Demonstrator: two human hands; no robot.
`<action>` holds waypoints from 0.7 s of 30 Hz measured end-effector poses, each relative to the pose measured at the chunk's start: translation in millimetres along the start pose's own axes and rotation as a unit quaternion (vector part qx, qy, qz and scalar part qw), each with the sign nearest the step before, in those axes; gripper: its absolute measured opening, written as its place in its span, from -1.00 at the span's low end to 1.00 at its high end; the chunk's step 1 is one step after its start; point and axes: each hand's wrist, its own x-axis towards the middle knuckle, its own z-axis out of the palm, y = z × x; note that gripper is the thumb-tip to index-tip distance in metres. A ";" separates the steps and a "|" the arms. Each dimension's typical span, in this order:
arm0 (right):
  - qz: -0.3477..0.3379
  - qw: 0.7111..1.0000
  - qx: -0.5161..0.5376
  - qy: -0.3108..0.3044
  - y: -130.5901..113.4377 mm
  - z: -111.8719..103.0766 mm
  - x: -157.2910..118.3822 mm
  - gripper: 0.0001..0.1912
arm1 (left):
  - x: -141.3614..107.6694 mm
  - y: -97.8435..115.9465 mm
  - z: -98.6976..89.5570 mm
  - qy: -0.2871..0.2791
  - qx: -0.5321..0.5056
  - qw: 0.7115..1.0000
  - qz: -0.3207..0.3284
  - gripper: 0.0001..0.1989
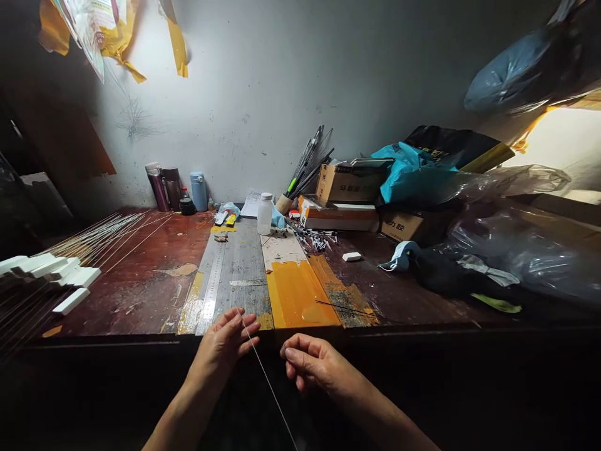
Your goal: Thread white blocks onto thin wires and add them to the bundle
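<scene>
Between the thumb and forefinger of my left hand (pixel 230 335) is a thin pale rod (pixel 268 381), which slants down to the right past the bottom of the view. Its other fingers are spread. My right hand (pixel 307 360) is to the right of the rod, apart from it, with thumb and forefinger pinched together; anything between them is too small to make out. Both hands are at the front edge of the dark red table (pixel 136 300), near an orange taped strip (pixel 300 294) and a metal ruler (pixel 213 282).
Thin rods with white blocks (pixel 70 300) stick out at the left. Bottles (pixel 198 191) stand by the wall. A white-capped bottle (pixel 265 214), small black and white pieces (pixel 322 240), boxes (pixel 350 181) and plastic bags (pixel 530 244) lie farther back and right.
</scene>
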 end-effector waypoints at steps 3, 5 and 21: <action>0.003 1.000 -0.008 -0.001 2.4 -0.1 -0.2 -0.63 | -2.3 1.0 2.1 0.009 0.005 1.000 -0.002 -0.86; 0.001 1.000 -0.011 -0.004 2.0 0.7 -0.8 -0.63 | -2.7 0.7 2.3 0.010 0.006 1.000 -0.002 -0.87; 0.003 0.999 0.007 -0.053 0.8 17.1 -21.2 -0.72 | -2.6 0.6 0.1 0.004 -0.001 1.000 0.029 -0.81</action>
